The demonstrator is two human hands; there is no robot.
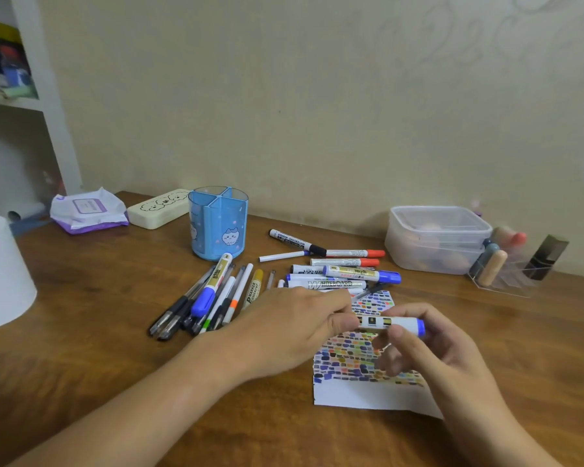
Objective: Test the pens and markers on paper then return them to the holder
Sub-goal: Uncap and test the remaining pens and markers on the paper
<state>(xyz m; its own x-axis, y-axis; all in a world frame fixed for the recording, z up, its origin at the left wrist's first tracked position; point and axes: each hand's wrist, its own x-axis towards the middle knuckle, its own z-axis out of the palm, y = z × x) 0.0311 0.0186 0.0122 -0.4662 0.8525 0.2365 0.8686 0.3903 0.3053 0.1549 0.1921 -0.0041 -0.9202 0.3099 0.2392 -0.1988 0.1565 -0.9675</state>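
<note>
Above the paper (358, 392) that lies on the wooden table (115, 348), both hands meet on one blue-ended marker (390, 323) held level and crosswise. The right hand (432, 348) has its fingers (415, 313) curled over the marker's blue end with the thumb pressing from the near side, so it pinches the barrel. The left hand (294, 328) closes its thumb and fingertips on the marker's other end; whether that end carries a cap cannot be told, since the hand hides it. The paper is covered with rows of small colour patches, its near strip left white. Just behind the paper lies a pile of whiteboard markers (334, 278), some with red ends and some with blue, touching one another. To the left of the paper, well apart from it, a fan of pens and markers (203, 298) rests on the table, a blue-capped one lying across the top. Behind that fan stands the blue holder (218, 227), upright, with divided compartments. Behind and to the right of the paper sits a clear lidded box (435, 239), and beside that a clear organiser (506, 267). A cream case (157, 208) and a packet of wipes (86, 210) lie left of the holder.
</note>
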